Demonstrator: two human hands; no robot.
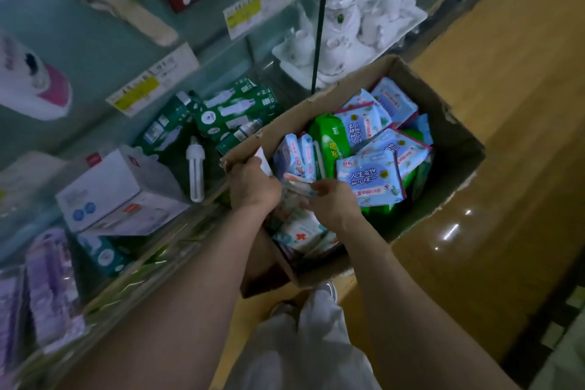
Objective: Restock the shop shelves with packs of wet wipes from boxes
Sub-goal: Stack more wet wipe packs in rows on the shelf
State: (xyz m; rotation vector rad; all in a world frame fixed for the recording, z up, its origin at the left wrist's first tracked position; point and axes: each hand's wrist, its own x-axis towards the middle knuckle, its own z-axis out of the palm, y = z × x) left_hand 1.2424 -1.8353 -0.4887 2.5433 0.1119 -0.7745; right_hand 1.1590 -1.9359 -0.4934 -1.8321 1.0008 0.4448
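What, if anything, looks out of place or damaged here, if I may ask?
A bare lamp bulb lies loose beside the green bulb boxes, unpackaged. The cardboard box has torn, ragged edges.

Tea set (pixel 346 20) (white), loose bulb (pixel 195 169), green boxes (pixel 235 112)

Box (pixel 459 149) top open; wipe packs (pixel 368 182) fill it (glass shelves (pixel 79 51) close left).
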